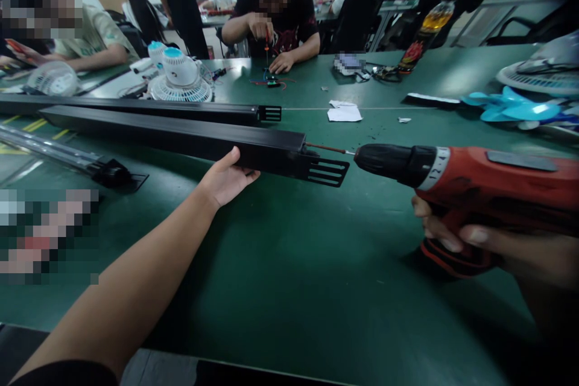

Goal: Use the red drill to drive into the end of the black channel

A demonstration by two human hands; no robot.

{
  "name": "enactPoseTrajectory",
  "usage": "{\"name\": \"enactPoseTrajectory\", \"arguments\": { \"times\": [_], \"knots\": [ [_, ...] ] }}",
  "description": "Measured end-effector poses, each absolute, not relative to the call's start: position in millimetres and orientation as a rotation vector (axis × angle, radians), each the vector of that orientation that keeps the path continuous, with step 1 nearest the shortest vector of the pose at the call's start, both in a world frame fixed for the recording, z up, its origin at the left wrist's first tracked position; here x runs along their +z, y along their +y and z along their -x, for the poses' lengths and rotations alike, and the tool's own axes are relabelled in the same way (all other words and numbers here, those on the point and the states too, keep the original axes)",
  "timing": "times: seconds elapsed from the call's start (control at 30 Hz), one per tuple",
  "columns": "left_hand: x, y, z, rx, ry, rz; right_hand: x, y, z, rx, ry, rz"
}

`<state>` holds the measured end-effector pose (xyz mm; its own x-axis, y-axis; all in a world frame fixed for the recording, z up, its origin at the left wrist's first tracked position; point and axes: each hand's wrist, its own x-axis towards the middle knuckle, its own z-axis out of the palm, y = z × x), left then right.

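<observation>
Head view: a long black profile [190, 136] lies slantwise above the green surface [294, 289], its slotted end plate [333, 172] facing right. The left grip [230, 182] is closed around the black profile near that end, thumb against the near face and fingers tucked underneath. Off the right end of the profile, the right grip [506, 247] is wrapped around the handle of a red drill [506, 175]. A brown shaft [325, 148] runs between the drill's black chuck and the profile's end; whether it enters there is too small to tell. Just behind the profile is a second black profile [194, 110], and on its near side, toward the left, a clear tube [49, 148]. White paper [344, 113] lies beyond its right end, with blue fan blades [511, 105] farther right. Well behind it, a co-worker [271, 18] holds a screwdriver [266, 39] upright over a small circuit board [272, 81].
</observation>
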<state>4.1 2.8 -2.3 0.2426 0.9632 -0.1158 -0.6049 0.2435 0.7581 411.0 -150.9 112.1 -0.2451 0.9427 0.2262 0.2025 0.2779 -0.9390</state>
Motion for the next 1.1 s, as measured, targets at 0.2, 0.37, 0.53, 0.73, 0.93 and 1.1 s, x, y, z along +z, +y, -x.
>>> {"name": "enactPoseTrajectory", "arguments": {
  "times": [0.2, 0.37, 0.53, 0.73, 0.93, 1.1],
  "knots": [
    [-3.9, 4.4, -3.9, 1.187, 0.654, -0.657, 115.5, -150.4, -406.7, 1.06, -1.653, 1.063],
    [-5.9, 6.1, -2.1, 1.177, 0.65, -0.653, 114.5, -150.9, -407.9, 1.096, -1.637, 1.041],
    [-6.2, 6.4, -2.6, 1.185, 0.655, -0.669, 114.5, -151.8, -408.9, 1.065, -1.66, 1.033],
    [-1.0, 2.9, -6.4, 1.208, 0.685, -0.651, 113.3, -150.3, -407.9, 1.078, -1.62, 1.05],
    [-0.3, 1.5, -6.0, 1.201, 0.675, -0.652, 109.8, -150.9, -412.4, 1.089, -1.601, 1.072],
    [-1.8, 2.6, -5.1, 1.196, 0.668, -0.651, 109.8, -150.2, -413.0, 1.109, -1.61, 1.072]
  ]
}}
